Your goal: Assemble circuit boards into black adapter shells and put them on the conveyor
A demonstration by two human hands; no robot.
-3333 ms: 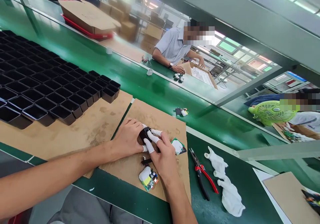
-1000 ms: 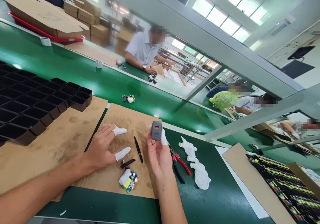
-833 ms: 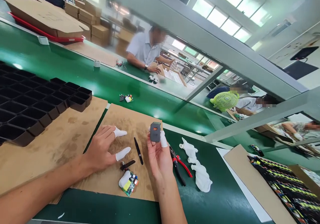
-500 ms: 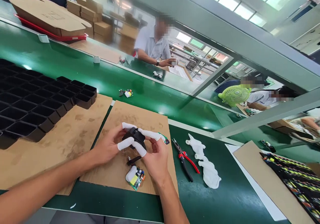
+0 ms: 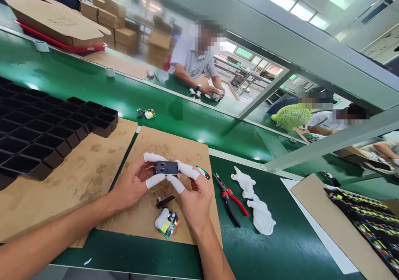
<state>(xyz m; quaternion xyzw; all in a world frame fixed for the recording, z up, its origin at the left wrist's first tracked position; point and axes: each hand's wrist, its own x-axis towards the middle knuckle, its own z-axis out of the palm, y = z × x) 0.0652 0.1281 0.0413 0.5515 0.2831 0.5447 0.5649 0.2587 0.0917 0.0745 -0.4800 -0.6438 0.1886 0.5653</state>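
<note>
Both my hands hold a small black charger housing [image 5: 167, 168] above a brown cardboard sheet [image 5: 174, 147]. My left hand [image 5: 134, 184] grips its left end with white finger cots on thumb and forefinger. My right hand [image 5: 195, 196] pinches its right end, also with finger cots. Below the hands lies a small circuit board with a white part [image 5: 166, 224] and a black clip-like piece [image 5: 165, 201]. Another green board [image 5: 203, 172] peeks out by my right fingers.
A black cell tray [image 5: 46, 126] sits at the left on cardboard. Red-handled pliers [image 5: 230, 199] and white gloves [image 5: 255, 207] lie to the right on the green bench. A loose part [image 5: 146, 114] rides the green conveyor. Co-workers sit across; a green fan [image 5: 291, 117] stands far right.
A second ago my right hand alone held the housing upright while my left hand hovered open. Both hands have since come together on it and turned it flat.
</note>
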